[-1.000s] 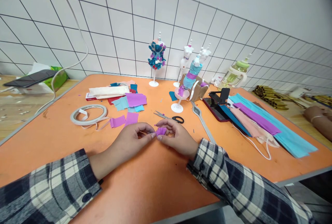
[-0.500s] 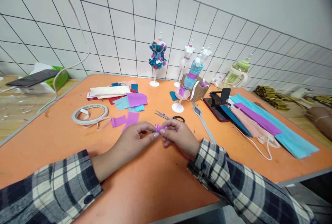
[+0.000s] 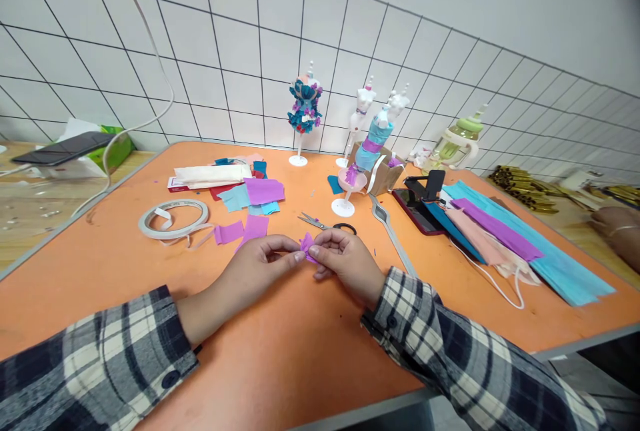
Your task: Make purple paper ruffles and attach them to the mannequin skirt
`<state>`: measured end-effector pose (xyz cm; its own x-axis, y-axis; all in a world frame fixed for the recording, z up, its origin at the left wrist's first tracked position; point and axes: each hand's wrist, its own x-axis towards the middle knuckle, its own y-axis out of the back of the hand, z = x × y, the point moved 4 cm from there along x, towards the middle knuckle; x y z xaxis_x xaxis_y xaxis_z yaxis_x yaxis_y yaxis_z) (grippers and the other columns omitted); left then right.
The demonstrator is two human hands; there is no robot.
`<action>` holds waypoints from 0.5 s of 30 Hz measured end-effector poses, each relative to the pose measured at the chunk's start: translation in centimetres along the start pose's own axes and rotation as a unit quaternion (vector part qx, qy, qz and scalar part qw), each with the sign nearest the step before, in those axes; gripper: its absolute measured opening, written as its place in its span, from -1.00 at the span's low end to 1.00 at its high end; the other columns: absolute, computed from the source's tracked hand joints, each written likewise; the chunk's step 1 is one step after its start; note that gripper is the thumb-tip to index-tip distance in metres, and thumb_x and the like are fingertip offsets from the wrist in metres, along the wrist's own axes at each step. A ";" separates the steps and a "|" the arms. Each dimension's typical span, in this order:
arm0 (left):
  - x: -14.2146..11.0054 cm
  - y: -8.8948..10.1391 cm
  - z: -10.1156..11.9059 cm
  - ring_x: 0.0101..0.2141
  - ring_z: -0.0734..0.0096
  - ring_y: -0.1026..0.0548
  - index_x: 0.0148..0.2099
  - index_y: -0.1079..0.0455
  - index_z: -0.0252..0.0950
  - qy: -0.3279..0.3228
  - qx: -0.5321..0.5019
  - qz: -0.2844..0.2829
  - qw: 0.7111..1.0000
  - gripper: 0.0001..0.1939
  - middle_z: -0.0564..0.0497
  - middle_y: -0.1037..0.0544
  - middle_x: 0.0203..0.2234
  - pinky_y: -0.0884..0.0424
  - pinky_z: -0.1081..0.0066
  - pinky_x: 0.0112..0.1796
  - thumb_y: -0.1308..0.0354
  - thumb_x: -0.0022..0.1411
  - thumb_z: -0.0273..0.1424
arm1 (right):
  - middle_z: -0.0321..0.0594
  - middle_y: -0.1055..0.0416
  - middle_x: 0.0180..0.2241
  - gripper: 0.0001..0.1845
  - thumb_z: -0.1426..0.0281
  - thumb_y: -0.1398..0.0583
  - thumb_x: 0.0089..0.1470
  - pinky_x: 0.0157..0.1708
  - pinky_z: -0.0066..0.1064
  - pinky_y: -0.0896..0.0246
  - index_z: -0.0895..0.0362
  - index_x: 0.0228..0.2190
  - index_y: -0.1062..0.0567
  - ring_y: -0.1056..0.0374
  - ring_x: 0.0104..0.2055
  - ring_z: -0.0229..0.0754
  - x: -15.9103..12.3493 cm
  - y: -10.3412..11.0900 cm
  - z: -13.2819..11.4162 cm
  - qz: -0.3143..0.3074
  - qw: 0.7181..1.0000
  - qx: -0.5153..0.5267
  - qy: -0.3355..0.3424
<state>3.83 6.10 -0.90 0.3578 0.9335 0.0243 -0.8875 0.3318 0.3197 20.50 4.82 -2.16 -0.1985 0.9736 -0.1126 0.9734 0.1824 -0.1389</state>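
Observation:
My left hand [image 3: 260, 268] and my right hand [image 3: 345, 261] meet over the middle of the orange table [image 3: 280, 351]. Both pinch a small gathered piece of purple crepe paper [image 3: 307, 246] between thumb and fingertips. Black-handled scissors [image 3: 327, 224] lie just behind my right hand. Loose purple paper squares [image 3: 240, 230] rest on the table behind my left hand. A small mannequin wrapped in blue and purple paper [image 3: 367, 151] stands farther back.
A roll of white tape [image 3: 173, 218], a pile of paper scraps [image 3: 255, 192], two more little mannequins [image 3: 303, 111] by the grid wall, a phone on a stand [image 3: 423, 201], long paper strips [image 3: 520, 244] and a green bottle [image 3: 455, 141] surround the spot. Another person's hand [image 3: 617, 224] shows at far right.
The purple paper has been squeezed tighter between my fingertips, and both hands shifted slightly closer together. Everything else on the table stays put.

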 end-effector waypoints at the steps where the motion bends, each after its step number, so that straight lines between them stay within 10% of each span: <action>1: 0.0 0.1 0.0 -0.29 0.15 -0.61 -0.30 -0.56 -0.25 0.000 0.001 0.005 1.000 -0.67 -0.05 -0.69 -0.35 -0.49 0.27 -0.22 -0.26 0.10 -0.07 | -0.37 -0.40 -0.52 -0.55 0.12 -0.43 -0.18 -0.55 -0.47 -0.39 0.14 -0.38 -0.43 -0.35 -0.56 -0.35 0.0 0.0 0.0 -0.002 1.000 -0.004 -0.007; 8: 0.2 0.2 -0.1 -0.32 0.17 -0.59 -0.34 -0.57 -0.25 -0.004 0.055 -0.005 0.998 -0.70 -0.04 -0.68 -0.40 -0.45 0.31 -0.26 -0.22 0.10 -0.11 | -0.22 -0.45 -0.31 -0.62 0.22 -0.33 -0.06 -0.56 -0.50 -0.30 0.14 -0.19 -0.51 -0.34 -0.40 -0.28 0.0 0.9 -0.9 0.042 0.990 -0.117 0.066; 15: 0.2 0.5 0.3 -0.34 0.18 -0.59 -0.35 -0.57 -0.24 -0.011 0.080 0.030 0.996 -0.67 -0.05 -0.69 -0.38 -0.47 0.30 -0.26 -0.21 0.10 -0.07 | -0.20 -0.48 -0.43 -0.74 0.20 -0.28 0.02 -0.45 -0.43 -0.24 0.16 -0.43 -0.50 -0.36 -0.39 -0.23 0.1 0.6 -0.3 0.006 0.977 -0.208 0.054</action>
<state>3.58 6.40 -0.51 0.3132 0.9473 0.0670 -0.8507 0.2484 0.4633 21.09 5.05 -1.96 -0.1944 0.9809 -0.0049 0.9426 0.1882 0.2757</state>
